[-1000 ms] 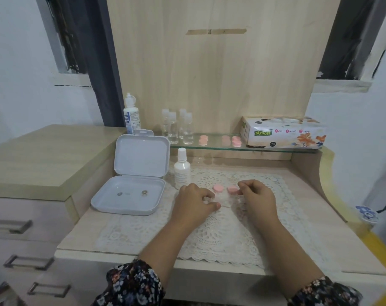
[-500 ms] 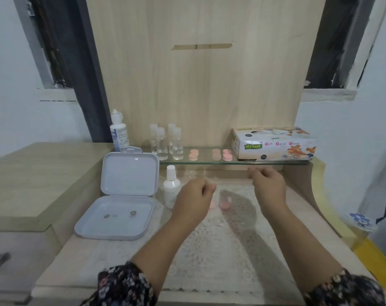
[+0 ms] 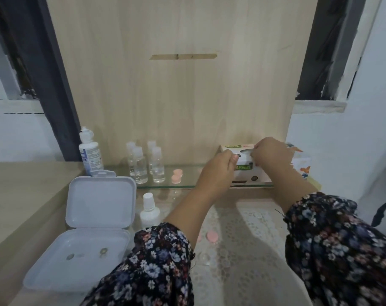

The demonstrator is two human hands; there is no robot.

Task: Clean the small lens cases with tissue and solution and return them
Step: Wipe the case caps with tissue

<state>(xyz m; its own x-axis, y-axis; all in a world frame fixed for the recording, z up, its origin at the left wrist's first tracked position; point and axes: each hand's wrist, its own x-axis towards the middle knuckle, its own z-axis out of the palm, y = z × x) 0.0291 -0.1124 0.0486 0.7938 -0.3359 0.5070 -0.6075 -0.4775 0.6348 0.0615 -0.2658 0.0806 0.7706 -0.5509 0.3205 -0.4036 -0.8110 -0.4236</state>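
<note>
On the glass shelf (image 3: 187, 185) the tissue box (image 3: 245, 173) is gripped at its left end by the left hand (image 3: 220, 166), its slot pinched at by the right hand (image 3: 270, 154), while pink lens cases (image 3: 211, 236) are left behind both hands on the lace mat (image 3: 242, 250).

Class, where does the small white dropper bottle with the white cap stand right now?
In the head view, the small white dropper bottle stands left of centre on the desk, just right of the open white plastic box's lid, below the glass shelf.

1. On the glass shelf (image 3: 187, 184), four small bottles (image 3: 145, 164) stand left, a lens case (image 3: 177, 176) in the middle, the tissue box (image 3: 249, 171) right.
2. Below, on the desk (image 3: 33, 195), the open storage box (image 3: 88, 235) lies left of a dropper bottle (image 3: 149, 209).
3. Another lens case (image 3: 212, 236) lies on the lace mat (image 3: 242, 250).
</note>
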